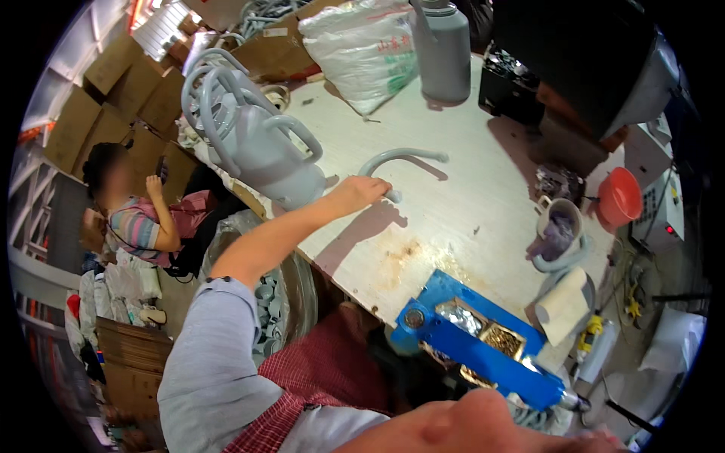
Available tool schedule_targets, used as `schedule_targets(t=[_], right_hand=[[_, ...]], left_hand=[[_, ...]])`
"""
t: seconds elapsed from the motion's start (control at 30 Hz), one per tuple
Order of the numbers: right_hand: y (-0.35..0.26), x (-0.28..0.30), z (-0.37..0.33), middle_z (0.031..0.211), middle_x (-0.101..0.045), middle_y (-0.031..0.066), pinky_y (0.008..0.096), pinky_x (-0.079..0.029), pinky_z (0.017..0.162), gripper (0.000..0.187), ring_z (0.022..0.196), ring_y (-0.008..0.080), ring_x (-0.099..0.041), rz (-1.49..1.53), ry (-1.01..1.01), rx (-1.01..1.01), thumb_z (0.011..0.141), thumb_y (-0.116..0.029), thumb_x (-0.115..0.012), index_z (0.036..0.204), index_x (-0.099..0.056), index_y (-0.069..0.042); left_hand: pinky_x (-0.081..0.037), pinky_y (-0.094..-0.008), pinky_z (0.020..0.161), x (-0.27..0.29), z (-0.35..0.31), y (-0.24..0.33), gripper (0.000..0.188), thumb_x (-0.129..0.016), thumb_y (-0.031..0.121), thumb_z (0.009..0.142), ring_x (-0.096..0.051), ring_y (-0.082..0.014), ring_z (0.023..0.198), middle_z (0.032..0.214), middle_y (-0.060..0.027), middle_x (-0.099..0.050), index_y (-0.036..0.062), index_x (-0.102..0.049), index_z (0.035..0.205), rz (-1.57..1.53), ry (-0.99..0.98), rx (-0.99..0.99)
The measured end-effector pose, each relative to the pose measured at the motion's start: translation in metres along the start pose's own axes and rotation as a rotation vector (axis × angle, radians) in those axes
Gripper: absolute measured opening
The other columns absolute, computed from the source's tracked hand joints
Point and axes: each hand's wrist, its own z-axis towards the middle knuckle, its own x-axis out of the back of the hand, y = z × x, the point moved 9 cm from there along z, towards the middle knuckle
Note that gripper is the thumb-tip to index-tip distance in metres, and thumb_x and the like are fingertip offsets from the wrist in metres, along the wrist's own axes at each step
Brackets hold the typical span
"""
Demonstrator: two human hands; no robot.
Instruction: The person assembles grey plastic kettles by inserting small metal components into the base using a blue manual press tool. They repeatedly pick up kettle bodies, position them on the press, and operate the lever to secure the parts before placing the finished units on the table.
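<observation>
My left hand (359, 195) reaches out over the pale worktable and is closed on a grey curved tube (404, 153), shaped like a hooked handle. One end of the tube sticks out beyond my fingers; the other points right. Beside my forearm, at the table's left edge, stands a grey watering can (260, 147) with looped handles, and more grey loops are bunched behind it. My right hand does not show.
A blue metal fixture (483, 325) sits at the near edge. To the right are a red bowl (619, 196), a cup with purple cloth (559, 223) and a beige roll (566, 306). A white sack (362, 57) and grey canister (444, 60) stand behind. Another person (147, 215) sits left.
</observation>
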Motion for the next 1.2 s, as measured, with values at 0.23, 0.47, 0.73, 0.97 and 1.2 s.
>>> schedule_targets(t=[0.23, 0.47, 0.73, 0.97, 1.2], right_hand=[[-0.052, 0.093, -0.064, 0.112, -0.061, 0.0246, 0.0491, -0.047, 0.089, 0.04, 0.103, 0.0413, -0.059, 0.077, 0.015, 0.082, 0.087, -0.035, -0.053, 0.111, -0.062, -0.005], [-0.077, 0.162, -0.149, 0.105, -0.065, 0.0207, 0.0463, -0.049, 0.085, 0.04, 0.097, 0.04, -0.062, 0.079, 0.105, 0.285, 0.086, -0.038, -0.06, 0.109, -0.064, -0.006], [-0.171, 0.319, -0.261, 0.102, -0.068, 0.0164, 0.0371, -0.052, 0.083, 0.039, 0.094, 0.0303, -0.066, 0.147, 0.202, 0.424, 0.084, -0.026, -0.067, 0.114, -0.062, -0.002], [-0.237, 0.481, -0.351, 0.115, -0.064, 0.0124, 0.032, -0.05, 0.089, 0.037, 0.103, 0.0223, -0.063, 0.584, 0.559, 0.487, 0.087, -0.011, -0.064, 0.122, -0.057, -0.001], [-0.23, 0.484, -0.397, 0.125, -0.055, 0.012, 0.0301, -0.048, 0.088, 0.048, 0.105, 0.0203, -0.059, 1.525, 0.288, 0.899, 0.098, -0.022, -0.048, 0.141, -0.037, -0.003]], left_hand=[[-0.052, -0.0333, 0.059, 0.136, -0.011, 0.076, 0.026, -0.07, 0.018, 0.081, -0.065, -0.0256, 0.07, 0.086, -0.0075, -0.066, 0.0065, -0.062, 0.103, -0.265, 0.088, 0.107], [-0.052, -0.033, 0.059, 0.264, -0.018, 0.148, 0.028, -0.074, 0.011, 0.078, -0.065, -0.0255, 0.068, 0.087, -0.0093, -0.067, 0.004, -0.063, 0.103, -0.425, 0.206, 0.076], [-0.053, -0.0304, 0.07, 0.342, -0.03, 0.195, 0.025, -0.072, 0.009, 0.08, -0.068, -0.0242, 0.08, 0.094, -0.0116, -0.069, 0.0005, -0.065, 0.102, -0.672, 0.284, 0.165], [-0.053, -0.0332, 0.084, 0.354, -0.024, 0.226, 0.023, -0.062, 0.002, 0.086, -0.067, -0.021, 0.091, 0.098, -0.0123, -0.068, -0.0042, -0.058, 0.109, -1.232, 0.134, 0.318], [-0.052, -0.0423, 0.086, 0.258, -0.032, 0.287, 0.029, -0.058, 0.009, 0.089, -0.065, -0.0294, 0.093, 0.1, -0.0153, -0.063, -0.0027, -0.051, 0.114, -1.649, -0.327, 0.364]])
